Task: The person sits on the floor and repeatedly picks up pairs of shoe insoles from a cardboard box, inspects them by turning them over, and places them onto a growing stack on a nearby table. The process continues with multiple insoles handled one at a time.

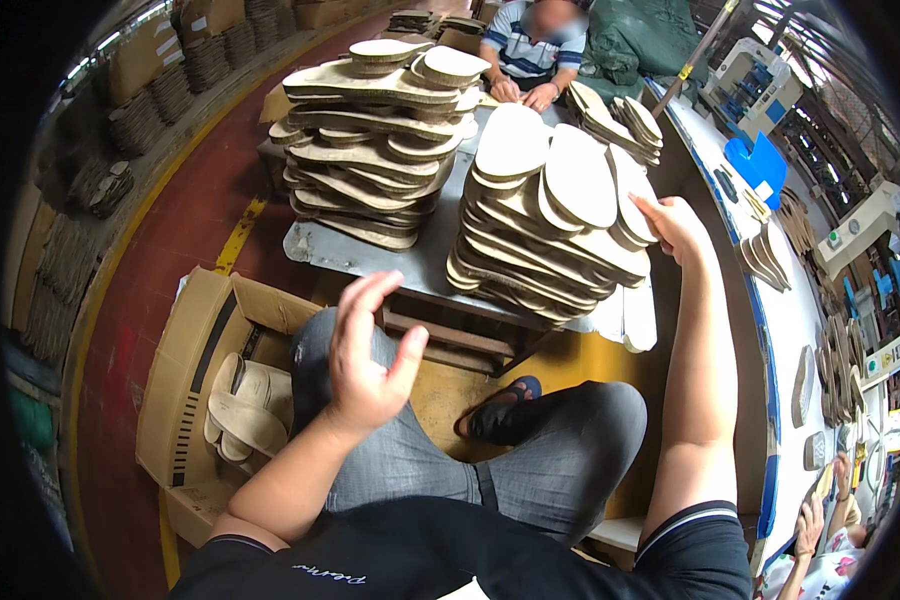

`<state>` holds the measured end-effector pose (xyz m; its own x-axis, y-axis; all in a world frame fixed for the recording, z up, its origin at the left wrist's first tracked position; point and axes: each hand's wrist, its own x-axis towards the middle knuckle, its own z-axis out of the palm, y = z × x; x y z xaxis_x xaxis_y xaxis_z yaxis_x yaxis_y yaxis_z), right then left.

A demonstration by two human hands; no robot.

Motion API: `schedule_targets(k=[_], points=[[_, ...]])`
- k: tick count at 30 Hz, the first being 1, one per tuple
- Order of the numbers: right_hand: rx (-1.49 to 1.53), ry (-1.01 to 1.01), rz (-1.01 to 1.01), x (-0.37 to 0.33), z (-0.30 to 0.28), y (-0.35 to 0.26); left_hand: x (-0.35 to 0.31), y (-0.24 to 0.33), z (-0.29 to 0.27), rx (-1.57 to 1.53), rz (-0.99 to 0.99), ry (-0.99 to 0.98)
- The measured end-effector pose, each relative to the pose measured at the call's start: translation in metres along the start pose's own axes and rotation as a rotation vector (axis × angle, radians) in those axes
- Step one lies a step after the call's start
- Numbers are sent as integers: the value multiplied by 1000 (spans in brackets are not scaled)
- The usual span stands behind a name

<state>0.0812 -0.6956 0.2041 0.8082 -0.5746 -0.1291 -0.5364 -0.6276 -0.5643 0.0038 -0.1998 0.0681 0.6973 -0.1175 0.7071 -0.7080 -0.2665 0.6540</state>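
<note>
My right hand (pixel 682 228) is at the right edge of the nearer stack, its thumb and fingers closed on the rim of a pale shoe insole (pixel 629 196). That insole lies against other light-topped insoles (pixel 580 178) on the stack of brown-edged soles (pixel 530 250). Over my left thigh, my left hand (pixel 365 355) hangs in the air with fingers spread and nothing in it. A second tall stack of soles (pixel 370 150) stands on the grey metal table (pixel 335 258), left of the first.
A cardboard box (pixel 195 370) with loose insoles (pixel 245 415) stands at my left. Across the table, a person in a striped shirt (pixel 535 45) works with both hands. A long white bench (pixel 798 320) with soles and machines runs along my right; another person's hands (pixel 812 525) show there.
</note>
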Motion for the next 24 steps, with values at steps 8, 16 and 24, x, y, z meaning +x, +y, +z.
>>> schedule_targets(k=[8,16,24], points=[[305,77,100,-5,1,5,-10,-1,9,-55,-72,-147],[571,-51,-25,26,5,10,-9,8,23,-110,-79,-189],[870,100,-140,40,0,41,-12,4,20,-114,-139,-211]])
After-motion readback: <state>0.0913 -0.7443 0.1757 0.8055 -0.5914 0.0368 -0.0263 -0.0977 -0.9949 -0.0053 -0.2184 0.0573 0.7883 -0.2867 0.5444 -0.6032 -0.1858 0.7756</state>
